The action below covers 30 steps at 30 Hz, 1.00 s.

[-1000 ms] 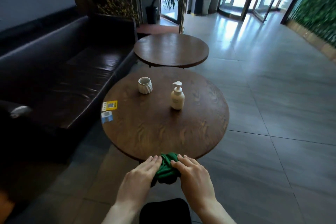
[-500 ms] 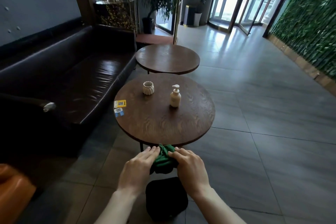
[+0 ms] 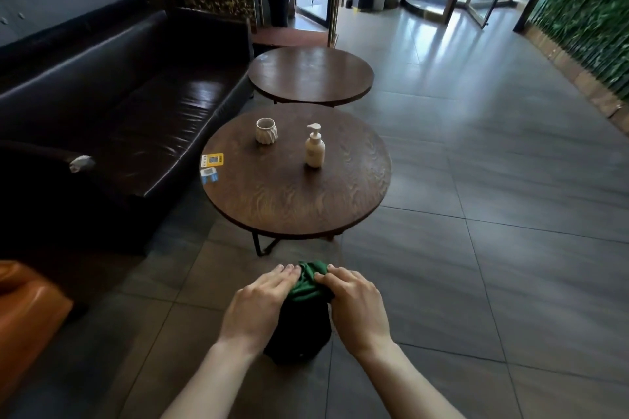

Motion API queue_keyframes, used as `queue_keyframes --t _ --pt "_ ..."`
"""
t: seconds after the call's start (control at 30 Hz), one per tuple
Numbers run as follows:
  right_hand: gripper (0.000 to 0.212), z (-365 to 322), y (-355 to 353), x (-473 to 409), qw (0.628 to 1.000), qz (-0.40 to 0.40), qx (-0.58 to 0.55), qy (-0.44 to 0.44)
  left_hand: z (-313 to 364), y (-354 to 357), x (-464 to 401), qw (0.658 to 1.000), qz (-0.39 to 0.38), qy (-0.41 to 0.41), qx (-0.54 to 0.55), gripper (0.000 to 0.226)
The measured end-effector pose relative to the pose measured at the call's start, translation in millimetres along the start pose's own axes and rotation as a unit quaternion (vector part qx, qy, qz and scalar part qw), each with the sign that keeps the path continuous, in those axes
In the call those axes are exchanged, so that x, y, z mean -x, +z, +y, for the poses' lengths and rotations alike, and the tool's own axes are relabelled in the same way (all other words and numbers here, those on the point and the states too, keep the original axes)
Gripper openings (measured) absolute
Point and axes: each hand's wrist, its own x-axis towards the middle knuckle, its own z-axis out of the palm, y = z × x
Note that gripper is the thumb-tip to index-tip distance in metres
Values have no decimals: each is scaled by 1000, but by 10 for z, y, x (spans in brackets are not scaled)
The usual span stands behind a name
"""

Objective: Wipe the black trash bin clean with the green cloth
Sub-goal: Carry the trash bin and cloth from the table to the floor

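The black trash bin (image 3: 299, 333) stands on the floor tiles just in front of me, its top partly covered by my hands. A bunched green cloth (image 3: 308, 282) sits on the bin's top, at its far edge. My left hand (image 3: 258, 303) holds the cloth's left side, fingers laid over it. My right hand (image 3: 357, 306) grips the right side with bent fingers. The bin's rim and inside are hidden under the cloth and hands.
A round wooden table (image 3: 296, 201) stands just beyond the bin, carrying a pump bottle (image 3: 315, 150), a white cup (image 3: 266, 130) and two cards (image 3: 211, 165). A second round table (image 3: 311, 76) stands behind it. A dark sofa (image 3: 112, 105) runs along the left, an orange seat (image 3: 27, 313) at the near left.
Both hands, still holding the cloth, have come back from the table's edge and down onto the bin. The table now lies farther off and more of the bin shows.
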Motion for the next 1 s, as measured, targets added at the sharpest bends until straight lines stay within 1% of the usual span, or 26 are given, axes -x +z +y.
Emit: queue_keyframes --t 0.1,0.23,0.47,0.57,0.77,1.0 --pt "42 241 26 164 1000 -20 -6 -2 193 211 82 1000 -8 -3 -6 70" --pt "43 507 161 415 999 -46 -12 4 366 529 214 999 -36 -19 -2 73" --pt "52 806 719 757 998 -60 -33 9 336 1123 446 997 -72 -37 1 70" --pt "51 866 1059 851 997 -65 -31 16 165 1392 547 995 -89 -43 2 69" --pt "51 833 1822 1003 995 -83 -33 34 -385 1971 713 993 -112 -35 9 68" --pt "51 815 2808 1217 993 -96 -20 70 -1021 2732 972 990 -134 -23 27 72"
